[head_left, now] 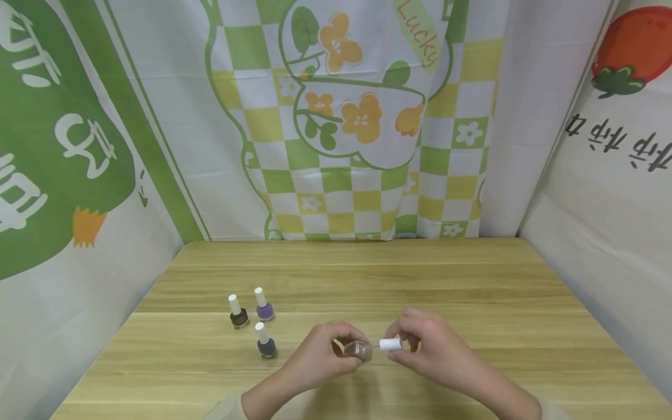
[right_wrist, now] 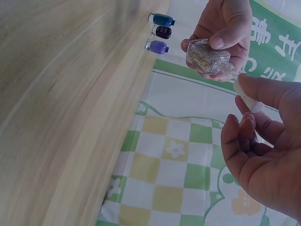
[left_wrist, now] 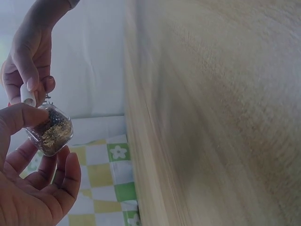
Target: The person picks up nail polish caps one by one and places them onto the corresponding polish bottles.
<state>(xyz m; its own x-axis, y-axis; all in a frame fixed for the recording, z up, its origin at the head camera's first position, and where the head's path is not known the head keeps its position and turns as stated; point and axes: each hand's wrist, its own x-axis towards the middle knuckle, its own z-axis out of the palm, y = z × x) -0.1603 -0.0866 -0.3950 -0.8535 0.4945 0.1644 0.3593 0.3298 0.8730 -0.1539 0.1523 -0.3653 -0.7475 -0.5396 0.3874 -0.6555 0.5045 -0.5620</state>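
A clear glass nail polish bottle with gold glitter (head_left: 359, 350) lies tipped sideways above the table, its neck toward the right. My left hand (head_left: 326, 352) pinches it between thumb and fingers. Opposite, my right hand (head_left: 431, 345) pinches the white brush cap (head_left: 390, 345). A short gap with a thin stem shows between cap and bottle neck in the head view. The left wrist view shows gold flakes (left_wrist: 56, 134) gathered along one side of the glass. In the right wrist view the white cap (right_wrist: 249, 96) sits right by the bottle's neck (right_wrist: 228, 70).
Three white-capped nail polish bottles stand left of my hands: a black one (head_left: 239, 318), a purple one (head_left: 265, 311) and a dark blue one (head_left: 267, 347). The wooden table (head_left: 367, 274) meets a printed curtain (head_left: 336, 192) at its back edge.
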